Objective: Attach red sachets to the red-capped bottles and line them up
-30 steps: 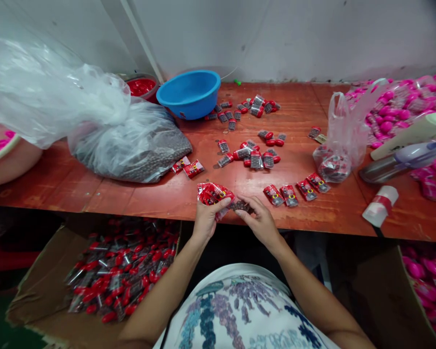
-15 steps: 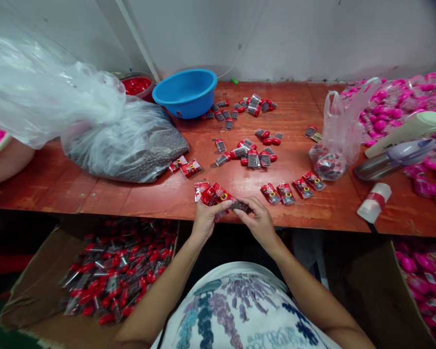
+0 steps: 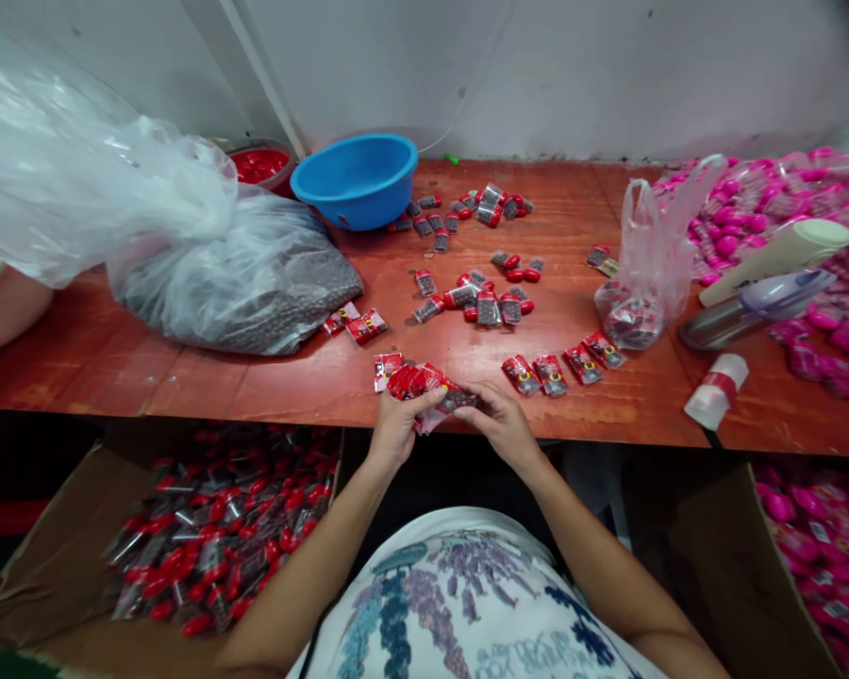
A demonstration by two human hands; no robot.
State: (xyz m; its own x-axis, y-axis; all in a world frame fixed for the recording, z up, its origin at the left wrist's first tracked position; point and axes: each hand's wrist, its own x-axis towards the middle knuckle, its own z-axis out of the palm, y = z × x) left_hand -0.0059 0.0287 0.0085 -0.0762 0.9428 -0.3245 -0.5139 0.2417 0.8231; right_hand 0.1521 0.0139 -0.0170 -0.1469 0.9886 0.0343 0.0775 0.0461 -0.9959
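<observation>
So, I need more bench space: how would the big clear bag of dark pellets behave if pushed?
The clear bag would probably sag and change shape, since its plastic looks thin and wrinkled. It is likely heavy low down, where dark pellets fill it. Rolling seems unlikely, given its broad slump on the bench.

Front left: a bare strip of bench point(image 3: 205, 382) gives passage along the edge; the bulging clear bag point(image 3: 255, 273) walls off its rear.
Ahead of the right hand's fingers point(image 3: 491, 396): a short band of bare wood, then scattered red-capped containers point(image 3: 488, 309) in the way.
Back, left of centre: the blue basin point(image 3: 354, 179) stands as an obstacle before the wall point(image 3: 538, 75).
Back, right of centre: an open lane between the containers and the carrier bag point(image 3: 637, 319).
Near right: four red packets point(image 3: 552, 375) lie low, open above.
Far right: the carrier bag and slanting purple-topped bottle point(image 3: 757, 304) crowd passage; the white roll point(image 3: 717, 391) sits near the front edge.
</observation>
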